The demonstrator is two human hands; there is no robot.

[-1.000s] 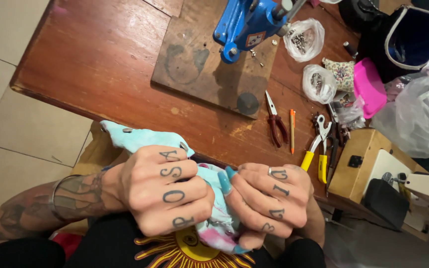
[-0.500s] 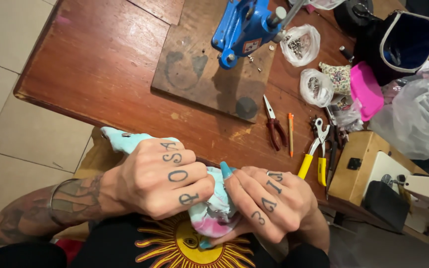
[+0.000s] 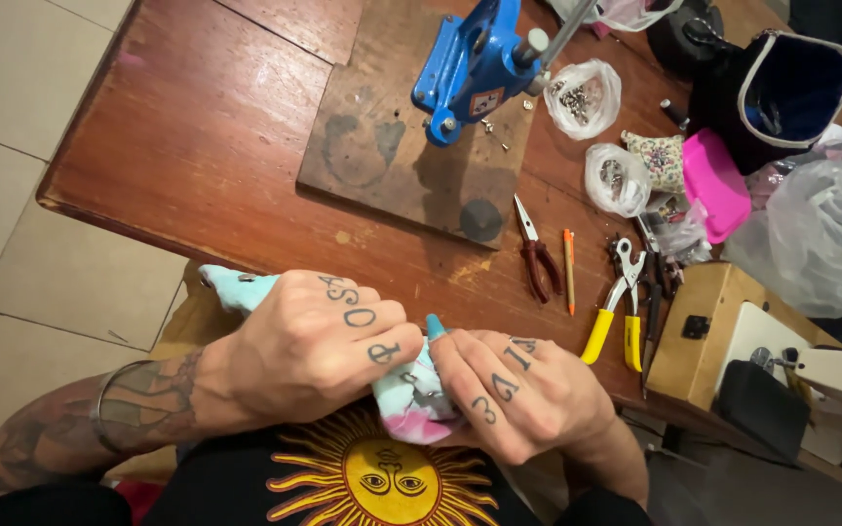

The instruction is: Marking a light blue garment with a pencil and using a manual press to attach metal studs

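Both hands are clamped on a pale blue cloth [image 3: 411, 394] — left hand [image 3: 319, 346] over its top, right hand [image 3: 514, 394] pinching its near end, perhaps around something small. The cloth sits just below the tabletop [image 3: 197, 146] edge. Beyond that edge lie red pliers [image 3: 538, 258], an orange pen [image 3: 569, 268] and yellow pliers [image 3: 616, 312] — farther off, a blue press [image 3: 470, 68].

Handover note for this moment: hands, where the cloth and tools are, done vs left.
Left hand: closed on the light blue cloth, held at the near table edge.
Right hand: pinching the same cloth's pink-blotched end.
Blue press stands on the wooden board, unused. Red pliers, orange pen and yellow-handled pliers lie untouched on the table.
Done: cloth gathered in both hands. Left: cloth not yet at the press.
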